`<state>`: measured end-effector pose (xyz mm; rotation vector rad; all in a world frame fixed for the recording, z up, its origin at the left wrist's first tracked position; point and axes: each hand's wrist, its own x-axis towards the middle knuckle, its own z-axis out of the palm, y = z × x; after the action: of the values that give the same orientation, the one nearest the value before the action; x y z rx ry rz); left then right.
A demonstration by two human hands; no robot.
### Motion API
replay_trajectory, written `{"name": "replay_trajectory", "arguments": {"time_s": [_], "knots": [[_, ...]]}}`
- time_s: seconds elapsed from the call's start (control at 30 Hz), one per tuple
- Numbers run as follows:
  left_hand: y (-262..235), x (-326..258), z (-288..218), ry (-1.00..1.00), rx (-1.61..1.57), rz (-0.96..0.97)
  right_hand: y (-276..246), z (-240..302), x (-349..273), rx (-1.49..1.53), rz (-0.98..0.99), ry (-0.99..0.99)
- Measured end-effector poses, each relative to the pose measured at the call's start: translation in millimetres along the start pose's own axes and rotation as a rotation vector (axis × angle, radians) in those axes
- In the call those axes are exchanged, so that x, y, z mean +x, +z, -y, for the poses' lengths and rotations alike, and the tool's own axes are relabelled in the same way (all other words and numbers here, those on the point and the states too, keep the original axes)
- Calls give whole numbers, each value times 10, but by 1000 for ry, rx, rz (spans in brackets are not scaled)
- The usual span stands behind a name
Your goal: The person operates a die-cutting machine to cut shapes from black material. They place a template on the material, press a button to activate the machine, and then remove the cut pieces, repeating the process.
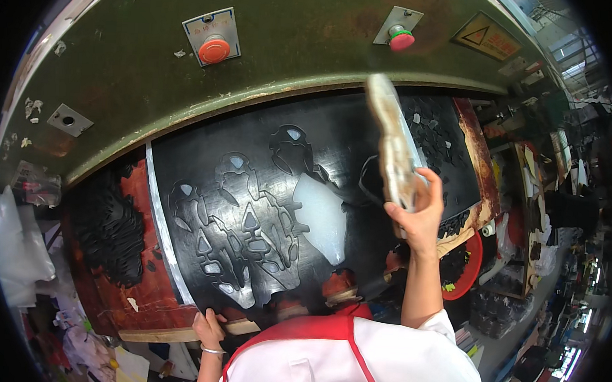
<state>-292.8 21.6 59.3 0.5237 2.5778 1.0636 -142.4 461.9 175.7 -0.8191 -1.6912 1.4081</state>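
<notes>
In my right hand (418, 213) is a long, curved cutting die (395, 144), pale and brownish, held tilted up above the right part of a black sheet (237, 130). My fingers and thumb close around its lower end; its far end is blurred. Cut outlines and openings mark the sheet, with a large pale patch (322, 219) near the middle. At the table's front edge, below the sheet's near left corner, my left hand (209, 329) is closed. What lies between its fingers is hidden.
A green machine beam (277, 60) spans the far side, carrying an orange-red button (214, 50) and a pink-red button (401, 39). Black cut pieces (106, 230) are heaped at left on the red-brown table (160, 314). A red basin (472, 270) stands at right.
</notes>
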Motion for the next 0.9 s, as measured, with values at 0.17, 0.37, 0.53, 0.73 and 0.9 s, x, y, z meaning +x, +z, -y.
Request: {"name": "replay_trajectory", "arguments": {"time_s": [0.17, 0.37, 0.53, 0.73, 0.9], "knots": [[50, -13, -4, 25, -40, -35, -349, 148, -254, -65, -121, -14], [49, 94, -145, -25, -96, -29, -122, -134, -255, -446, -24, 112], [159, 354, -275, 9, -43, -108, 296, -539, 78, -788, -64, -173], [204, 1065, -451, 26, 101, -142, 603, -735, 952, -642, -15, -233], [224, 1738, -731, 0, 83, -221, 604, -303, 1907, -437, -362, -383]]}}
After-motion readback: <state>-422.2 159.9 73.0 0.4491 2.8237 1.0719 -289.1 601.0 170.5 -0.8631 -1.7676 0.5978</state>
